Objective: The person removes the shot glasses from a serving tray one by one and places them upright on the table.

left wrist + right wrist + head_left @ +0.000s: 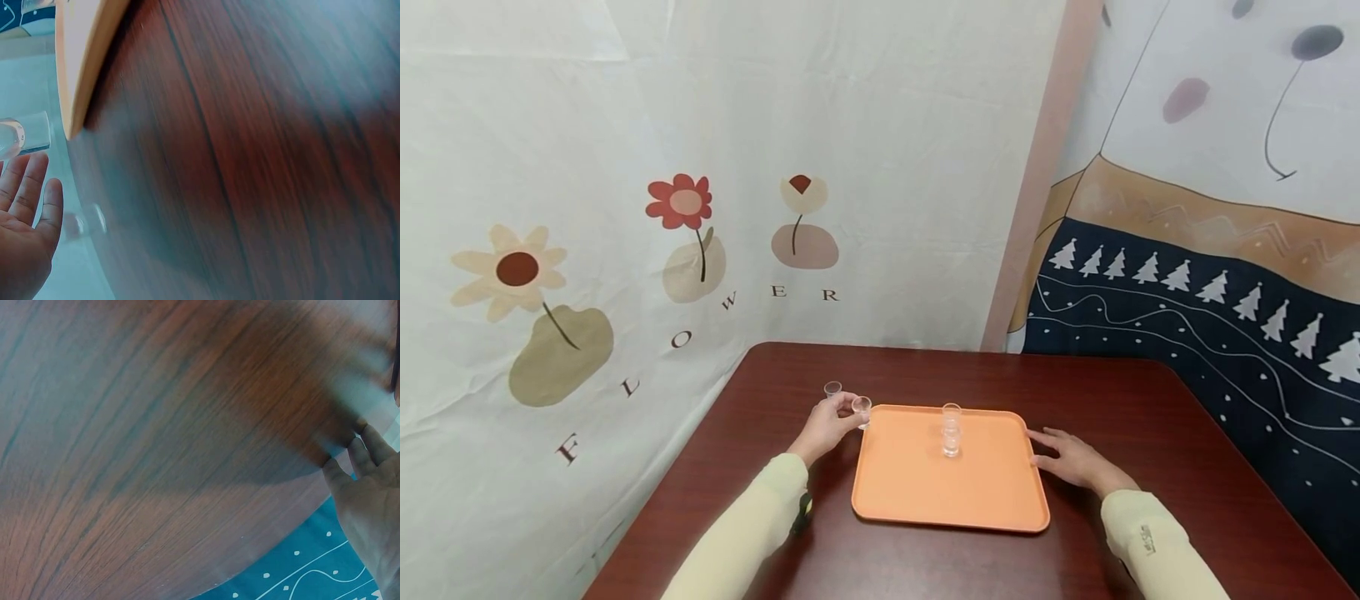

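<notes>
My left hand (829,427) pinches a small clear glass (862,408) between thumb and fingers, at the far left corner of an orange tray (910,492). The left wrist view catches the same glass (34,132) by the fingertips of that hand (25,219). Just behind the hand stands another clear glass (832,389), partly hidden by the fingers. More clear glasses (951,442) are on the far half of the tray, overlapping in the head view. My right hand (1075,460) rests by the tray's right edge, fingers loosely extended, fingertips at the rim.
The tray lies on a dark reddish-brown wooden table (820,550) with rounded far corners. A pale curtain (887,167) with flower prints hangs behind and left, and a dark blue patterned cloth (1187,333) hangs at the right.
</notes>
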`<state>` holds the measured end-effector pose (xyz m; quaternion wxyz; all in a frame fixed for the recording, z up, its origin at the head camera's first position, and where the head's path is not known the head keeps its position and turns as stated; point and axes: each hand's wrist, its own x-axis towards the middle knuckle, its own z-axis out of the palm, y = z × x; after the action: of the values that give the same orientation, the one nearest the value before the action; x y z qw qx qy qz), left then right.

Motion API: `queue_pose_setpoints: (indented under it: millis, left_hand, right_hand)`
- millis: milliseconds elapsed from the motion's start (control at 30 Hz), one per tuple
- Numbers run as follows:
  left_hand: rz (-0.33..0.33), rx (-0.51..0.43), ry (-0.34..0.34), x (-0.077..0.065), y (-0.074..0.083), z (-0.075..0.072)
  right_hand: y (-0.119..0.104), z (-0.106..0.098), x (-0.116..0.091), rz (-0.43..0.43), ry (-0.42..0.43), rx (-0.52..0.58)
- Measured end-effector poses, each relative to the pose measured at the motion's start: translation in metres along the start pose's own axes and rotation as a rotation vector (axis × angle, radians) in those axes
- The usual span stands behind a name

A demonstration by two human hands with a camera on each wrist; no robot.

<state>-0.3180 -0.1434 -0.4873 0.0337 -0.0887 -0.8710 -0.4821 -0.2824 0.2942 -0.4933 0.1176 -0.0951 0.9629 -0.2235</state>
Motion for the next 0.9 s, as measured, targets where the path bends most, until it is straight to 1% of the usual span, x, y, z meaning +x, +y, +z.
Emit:
queue_pose_setpoints:
  millis: [233, 433, 500, 633, 900]
  left_hand:
    - [-0.019, 0.006, 0.060, -0.001, -0.015, -0.016]
    - [-0.078, 0.024, 0.097, -0.001, -0.024, -0.028]
    - [-0.096, 0.026, 0.106, 0.000, -0.027, -0.030]
    - [-0.109, 0.033, 0.115, 0.002, -0.031, -0.033]
    - [-0.134, 0.054, 0.136, 0.003, -0.043, -0.034]
  right_hand:
    - [0.001, 0.000, 0.000, -0.003, 0.001, -0.002]
    - [0.001, 0.001, 0.000, -0.008, 0.004, 0.000]
    - [0.001, 0.001, 0.001, -0.008, 0.005, -0.001]
    - [0.003, 0.002, 0.001, -0.003, 0.007, 0.000]
    - [0.002, 0.004, 0.001, 0.011, 0.010, 0.009]
